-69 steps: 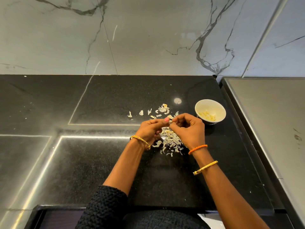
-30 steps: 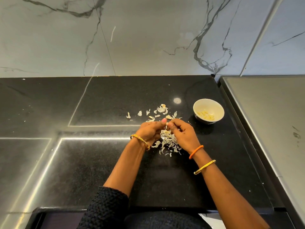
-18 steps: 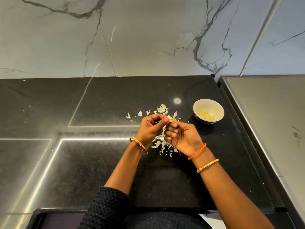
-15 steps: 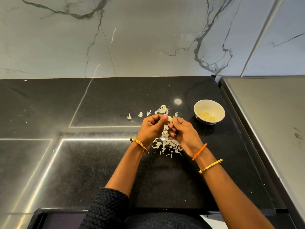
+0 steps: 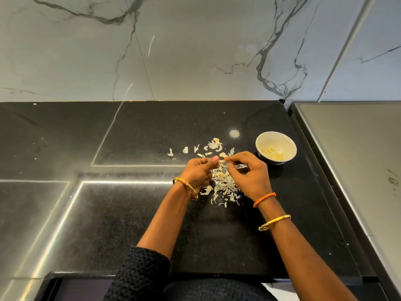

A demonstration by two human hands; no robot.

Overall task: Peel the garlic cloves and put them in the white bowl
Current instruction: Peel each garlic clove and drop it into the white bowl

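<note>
A small pale garlic clove [image 5: 222, 161] is held above the black counter between both hands. My left hand [image 5: 200, 172] pinches its left end with thumb and curled fingers. My right hand [image 5: 249, 174] pinches its right end with thumb and forefinger, its other fingers loosely curled. Beneath the hands lies a heap of papery garlic skins [image 5: 224, 187]. The white bowl [image 5: 276, 147] stands to the right of my hands, apart from them, with several peeled cloves [image 5: 272, 153] inside.
More loose skins [image 5: 213, 145] are scattered just beyond the hands. The black counter [image 5: 108, 213] ends at a marble wall behind. A grey raised surface [image 5: 358, 170] borders the counter on the right, close to the bowl.
The hands have drawn slightly apart, so the clove now shows between the fingertips. My right hand turned from palm-up back to a fingertip pinch. The bowl has not moved.
</note>
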